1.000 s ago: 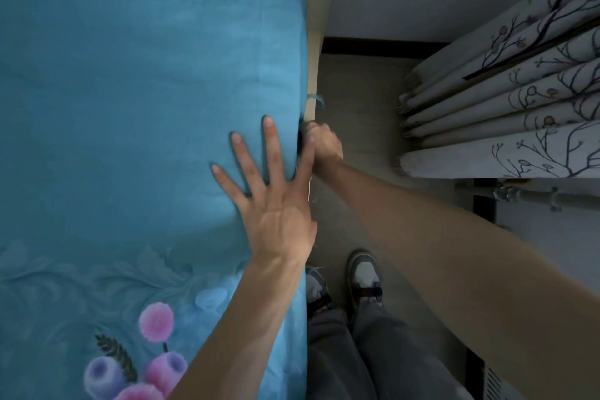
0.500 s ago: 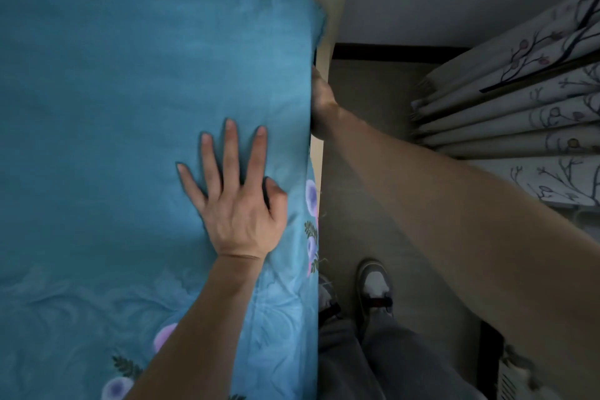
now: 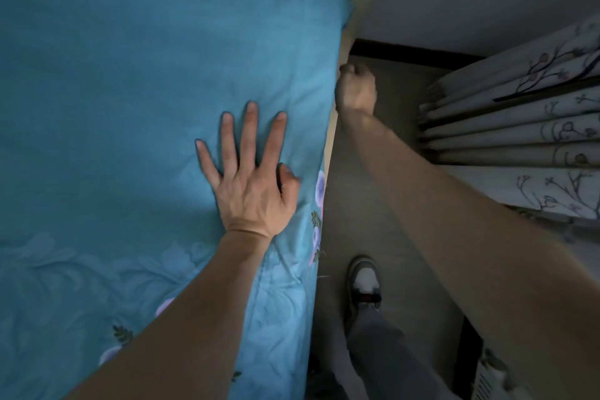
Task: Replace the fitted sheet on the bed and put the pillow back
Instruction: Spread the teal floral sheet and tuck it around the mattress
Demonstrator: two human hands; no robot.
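**Tucking the sheet along the bed's right edge**

The blue fitted sheet (image 3: 136, 81) covers the mattress across the whole left side of the view, from nine o'clock up to twelve, with a flower print near the six o'clock edge and down the side drop. Its far corner at about one o'clock shows a rough hem with a pale strip of mattress just beyond it. No pillow is in view.

The left hand (image 3: 250, 178) lies flat on the sheet near the centre, fingers spread and straight, thumb bent in against the fabric, pressing it down close to the bed's edge. The right hand (image 3: 355, 88) sits at about one o'clock, just beside the mattress side, fingers curled into a fist; whether it pinches any cloth I cannot tell, as its underside is hidden.

My reading is that the side edge is being pulled down and tucked. To do that well, keep the left palm anchoring the top so the cloth does not ride up, draw the hem downward and under with the right, then work toward the far corner, where the hem looks least seated. The floor (image 3: 399, 204), a curtain (image 3: 519, 127) at three o'clock and a shoe (image 3: 363, 282) fill the right side.
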